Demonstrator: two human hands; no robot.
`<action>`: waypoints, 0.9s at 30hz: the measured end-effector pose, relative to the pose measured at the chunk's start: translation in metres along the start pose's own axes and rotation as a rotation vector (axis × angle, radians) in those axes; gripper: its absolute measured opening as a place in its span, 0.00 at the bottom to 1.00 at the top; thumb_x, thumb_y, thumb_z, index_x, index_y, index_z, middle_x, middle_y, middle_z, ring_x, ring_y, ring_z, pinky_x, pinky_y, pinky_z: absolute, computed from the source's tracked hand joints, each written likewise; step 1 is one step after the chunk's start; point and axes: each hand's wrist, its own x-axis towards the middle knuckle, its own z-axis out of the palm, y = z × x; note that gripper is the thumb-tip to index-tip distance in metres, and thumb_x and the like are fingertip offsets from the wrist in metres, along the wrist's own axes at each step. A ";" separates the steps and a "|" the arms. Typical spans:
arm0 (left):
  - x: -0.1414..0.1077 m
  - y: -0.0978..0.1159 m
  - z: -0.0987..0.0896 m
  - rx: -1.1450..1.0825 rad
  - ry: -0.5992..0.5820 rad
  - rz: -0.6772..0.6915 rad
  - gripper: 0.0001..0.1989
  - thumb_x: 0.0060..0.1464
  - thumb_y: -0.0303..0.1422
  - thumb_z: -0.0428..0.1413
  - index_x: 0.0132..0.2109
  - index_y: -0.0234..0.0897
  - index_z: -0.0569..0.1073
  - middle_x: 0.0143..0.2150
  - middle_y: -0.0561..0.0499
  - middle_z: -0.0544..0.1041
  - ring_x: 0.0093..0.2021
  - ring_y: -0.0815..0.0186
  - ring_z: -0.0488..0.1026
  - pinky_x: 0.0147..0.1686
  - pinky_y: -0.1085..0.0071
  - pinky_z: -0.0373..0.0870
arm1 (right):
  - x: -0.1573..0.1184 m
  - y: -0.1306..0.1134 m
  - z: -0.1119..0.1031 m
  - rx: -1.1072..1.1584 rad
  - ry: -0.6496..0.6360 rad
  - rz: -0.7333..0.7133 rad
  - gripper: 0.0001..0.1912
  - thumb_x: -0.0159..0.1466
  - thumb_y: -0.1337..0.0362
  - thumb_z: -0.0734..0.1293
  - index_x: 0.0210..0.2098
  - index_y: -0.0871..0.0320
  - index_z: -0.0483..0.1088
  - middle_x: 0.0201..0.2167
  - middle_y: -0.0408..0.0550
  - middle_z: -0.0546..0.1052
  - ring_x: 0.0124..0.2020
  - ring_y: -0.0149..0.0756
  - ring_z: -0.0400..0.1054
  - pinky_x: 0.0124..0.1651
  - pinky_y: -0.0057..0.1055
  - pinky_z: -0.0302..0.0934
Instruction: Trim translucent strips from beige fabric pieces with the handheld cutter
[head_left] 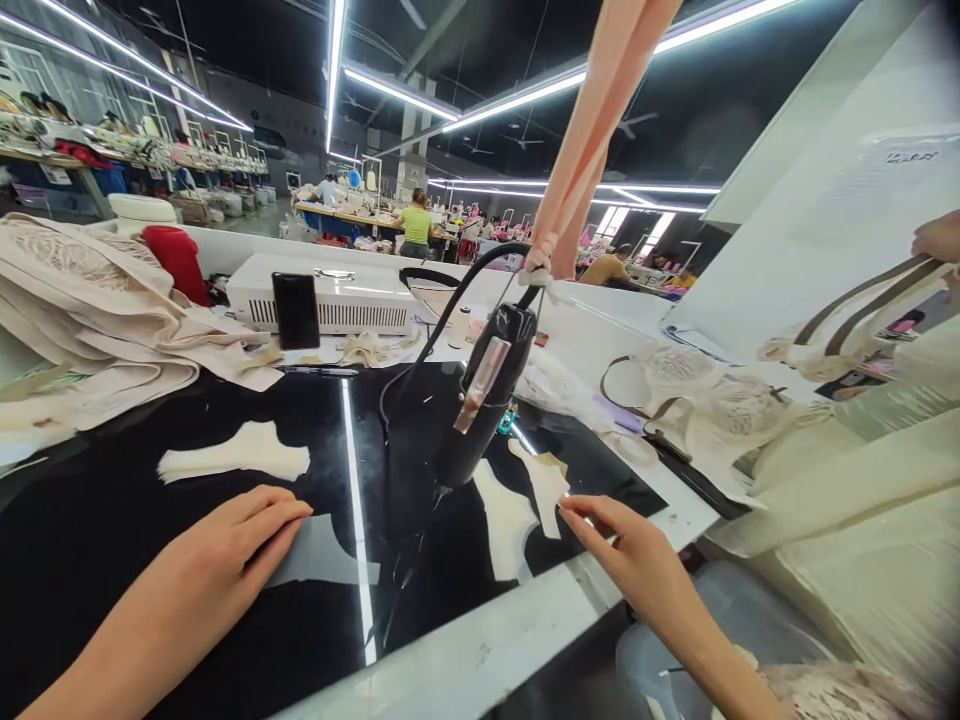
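Note:
My left hand (202, 570) has its thumb and fingers pinched together at the edge of a thin, greyish, see-through fabric piece (326, 555) over the glossy black tabletop (247, 640). My right hand (637, 565) pinches the edge of a narrow cream fabric piece (541, 478), one of a small layered pile. Left of that pile lies a wider cream cut piece (504, 520). Another stack of cream cut pieces (236, 452) rests beyond my left hand. Between my hands hangs a black corded device (517, 335) with a copper-coloured strip, its lower end near the tabletop.
A knotted peach cloth strip (585, 130) suspends the device. Along the back stand a phone (296, 310) and a white vented box (360, 300). Beige fabric (112, 310) is heaped at left; beige bras (675, 385) lie at right. Another hand (937, 238) shows at far right.

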 end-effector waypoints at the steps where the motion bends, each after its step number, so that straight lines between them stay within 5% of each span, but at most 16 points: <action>1: 0.001 0.002 -0.001 -0.011 0.002 -0.015 0.27 0.71 0.42 0.36 0.47 0.43 0.80 0.46 0.48 0.81 0.48 0.57 0.79 0.52 0.60 0.78 | 0.000 0.004 0.002 -0.013 -0.013 -0.002 0.15 0.67 0.51 0.64 0.41 0.51 0.78 0.40 0.47 0.82 0.33 0.40 0.74 0.36 0.33 0.67; 8: 0.002 0.005 -0.001 -0.106 -0.018 -0.095 0.26 0.70 0.47 0.39 0.46 0.45 0.80 0.46 0.49 0.81 0.46 0.57 0.80 0.48 0.63 0.79 | 0.001 0.006 0.016 -0.105 -0.080 -0.038 0.14 0.69 0.52 0.62 0.39 0.51 0.77 0.40 0.48 0.80 0.40 0.43 0.76 0.42 0.36 0.67; 14: -0.003 0.000 0.002 -0.163 -0.084 -0.151 0.22 0.68 0.49 0.44 0.48 0.47 0.80 0.51 0.51 0.80 0.49 0.57 0.80 0.55 0.61 0.76 | 0.002 0.003 0.017 -0.148 -0.079 -0.059 0.17 0.71 0.55 0.59 0.40 0.54 0.77 0.41 0.51 0.80 0.42 0.45 0.76 0.44 0.38 0.67; 27: 0.001 0.006 -0.003 -0.119 -0.081 -0.130 0.26 0.69 0.49 0.40 0.47 0.45 0.81 0.48 0.50 0.82 0.47 0.56 0.81 0.50 0.60 0.79 | 0.010 0.006 0.010 0.019 -0.104 0.027 0.18 0.69 0.53 0.59 0.38 0.54 0.79 0.40 0.50 0.83 0.42 0.44 0.77 0.47 0.37 0.68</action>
